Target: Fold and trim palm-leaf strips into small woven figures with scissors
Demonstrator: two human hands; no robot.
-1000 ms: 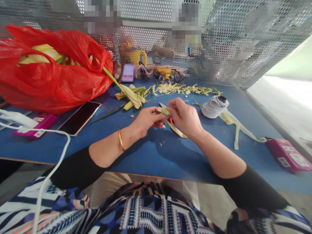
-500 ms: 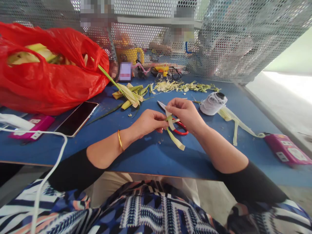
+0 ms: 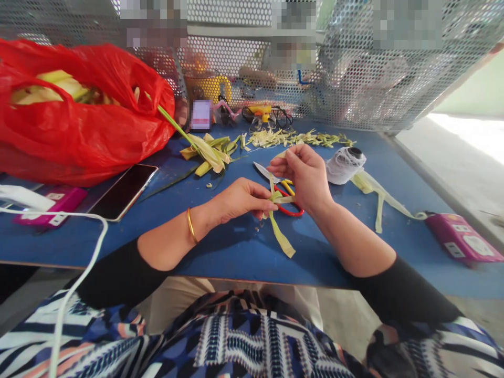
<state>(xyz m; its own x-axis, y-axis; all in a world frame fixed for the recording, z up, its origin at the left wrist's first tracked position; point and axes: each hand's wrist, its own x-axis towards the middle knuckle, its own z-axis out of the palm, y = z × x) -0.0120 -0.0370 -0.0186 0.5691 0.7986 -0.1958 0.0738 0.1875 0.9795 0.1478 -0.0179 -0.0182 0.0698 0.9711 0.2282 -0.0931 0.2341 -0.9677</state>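
Note:
My left hand (image 3: 254, 199) is closed, pinching the crossing of several pale green husk strips (image 3: 280, 233) between thumb and fingers. One strip hangs down toward me and others stick out up and to the right. Above and to the right, my right hand (image 3: 305, 173) is closed, its thumb and forefinger on the end of a pale strip. Under the hands lies a pair of scissors (image 3: 292, 212) with red and yellow handles, blades pointing to the far left. A cone of white thread (image 3: 344, 167) stands right beside my right hand.
A red plastic bag (image 3: 118, 136) of husks fills the left. Near it lie a phone (image 3: 125, 191), a pink power strip (image 3: 55, 210) and loose husks (image 3: 208, 152). Small cut strips (image 3: 275, 138) line the back by a metal mesh (image 3: 354, 100). A magenta box (image 3: 462, 239) is at right.
My right hand has moved up and away from my left, drawing a strip end outward. The hanging strip has swung slightly lower. My left hand keeps its pinch.

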